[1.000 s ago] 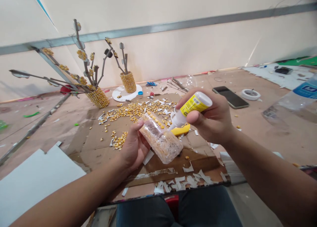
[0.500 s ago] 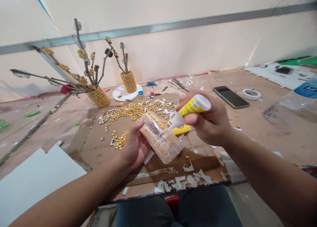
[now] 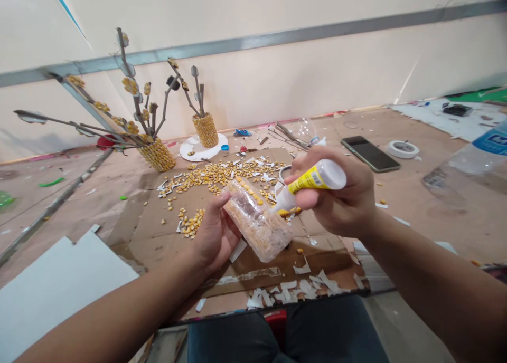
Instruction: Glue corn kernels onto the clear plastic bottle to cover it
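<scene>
In my left hand (image 3: 217, 231) is a clear plastic cup-like container (image 3: 259, 223), tilted on its side, with a row of corn kernels (image 3: 249, 189) stuck along its upper edge and cloudy residue over its wall. My right hand (image 3: 343, 194) is closed round a white glue bottle (image 3: 317, 177) with a yellow label. The bottle points down to the left, its nozzle at the container's wall near the kernel row; whether it touches I cannot tell. Behind them, loose corn kernels (image 3: 206, 177) mixed with paper scraps lie on a cardboard sheet (image 3: 154, 236).
Two kernel-covered pots, a left one (image 3: 158, 156) and a right one (image 3: 206, 131), hold twigs at the back. To the right lie a phone (image 3: 370, 153), a tape roll (image 3: 403, 149) and a plastic bottle (image 3: 467, 165). Paper strips (image 3: 309, 289) litter the front edge; white board (image 3: 67, 284) lies left.
My right hand and the glue bottle have shifted slightly right and down, the nozzle moving a little along the container. My left hand and the container have barely moved.
</scene>
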`<action>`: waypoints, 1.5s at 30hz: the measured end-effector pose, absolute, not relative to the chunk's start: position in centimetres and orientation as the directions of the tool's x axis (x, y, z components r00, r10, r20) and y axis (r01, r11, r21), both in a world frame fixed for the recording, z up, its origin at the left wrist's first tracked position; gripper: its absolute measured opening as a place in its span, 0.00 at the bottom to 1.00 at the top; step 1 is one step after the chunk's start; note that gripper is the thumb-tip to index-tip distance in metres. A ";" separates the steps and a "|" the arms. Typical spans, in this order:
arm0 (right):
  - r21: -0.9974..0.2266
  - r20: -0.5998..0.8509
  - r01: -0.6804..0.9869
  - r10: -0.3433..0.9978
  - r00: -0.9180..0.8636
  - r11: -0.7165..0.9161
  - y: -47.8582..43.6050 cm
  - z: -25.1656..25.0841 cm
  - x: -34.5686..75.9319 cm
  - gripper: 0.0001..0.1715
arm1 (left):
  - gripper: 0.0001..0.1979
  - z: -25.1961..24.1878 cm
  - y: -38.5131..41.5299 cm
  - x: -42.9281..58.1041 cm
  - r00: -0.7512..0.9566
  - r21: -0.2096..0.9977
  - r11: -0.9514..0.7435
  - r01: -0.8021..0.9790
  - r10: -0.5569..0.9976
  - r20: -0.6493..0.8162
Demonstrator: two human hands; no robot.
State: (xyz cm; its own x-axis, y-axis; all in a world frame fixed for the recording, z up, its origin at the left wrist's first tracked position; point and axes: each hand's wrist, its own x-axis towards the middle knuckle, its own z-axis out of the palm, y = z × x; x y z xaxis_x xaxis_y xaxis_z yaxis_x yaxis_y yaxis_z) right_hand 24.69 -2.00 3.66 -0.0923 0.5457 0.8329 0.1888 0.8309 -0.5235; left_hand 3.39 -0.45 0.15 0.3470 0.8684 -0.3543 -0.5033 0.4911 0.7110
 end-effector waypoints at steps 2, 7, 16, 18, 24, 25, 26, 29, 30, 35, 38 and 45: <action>-0.530 0.829 0.195 0.553 -0.085 0.825 -2.1 3.6 24.7 0.18 | 0.20 0.1 -0.5 3.4 0.340 0.715 0.485 -0.504 0.872 -0.352; -0.529 0.835 0.184 0.547 -0.060 0.829 -2.3 3.7 24.6 0.17 | 0.19 0.1 -0.5 3.2 0.311 0.711 0.478 -0.515 0.878 -0.365; -0.532 0.845 0.133 0.535 0.017 0.836 -2.4 3.5 24.7 0.12 | 0.23 -0.3 -0.1 2.9 0.297 0.713 0.437 -0.548 0.899 -0.323; -0.524 0.851 0.122 0.525 0.021 0.843 -2.4 3.5 24.6 0.11 | 0.24 -0.4 0.0 2.8 0.294 0.719 0.419 -0.554 0.907 -0.302; -0.469 0.883 0.188 0.467 0.056 0.863 -2.6 3.7 24.1 0.12 | 0.25 -0.6 0.1 2.7 0.285 0.727 0.366 -0.582 0.928 -0.239; -0.461 0.886 0.198 0.460 0.055 0.865 -2.6 3.8 24.1 0.13 | 0.25 -0.6 0.1 2.7 0.284 0.727 0.360 -0.585 0.930 -0.232; -0.455 0.889 0.203 0.454 0.051 0.867 -2.6 3.8 24.0 0.13 | 0.25 -0.5 0.1 2.7 0.284 0.727 0.355 -0.588 0.932 -0.225; -0.424 0.902 0.216 0.431 0.017 0.880 -2.5 3.7 24.0 0.13 | 0.25 -0.5 0.0 2.8 0.277 0.727 0.336 -0.599 0.938 -0.206; -0.413 0.907 0.221 0.422 0.005 0.884 -2.5 3.6 24.1 0.13 | 0.25 -0.4 0.0 2.8 0.268 0.728 0.328 -0.602 0.942 -0.203; -0.408 0.907 0.241 0.422 -0.007 0.881 -2.7 3.2 24.4 0.12 | 0.27 -0.2 0.0 3.0 0.217 0.739 0.297 -0.604 0.954 -0.206; -0.406 0.911 0.254 0.412 0.029 0.878 -2.8 3.3 24.5 0.14 | 0.28 -0.2 0.0 3.0 0.210 0.739 0.293 -0.607 0.956 -0.207; -0.633 0.773 0.125 0.634 0.032 0.764 -2.2 4.6 24.6 0.19 | 0.22 -0.3 0.1 2.9 0.230 0.742 0.308 -0.596 0.950 -0.210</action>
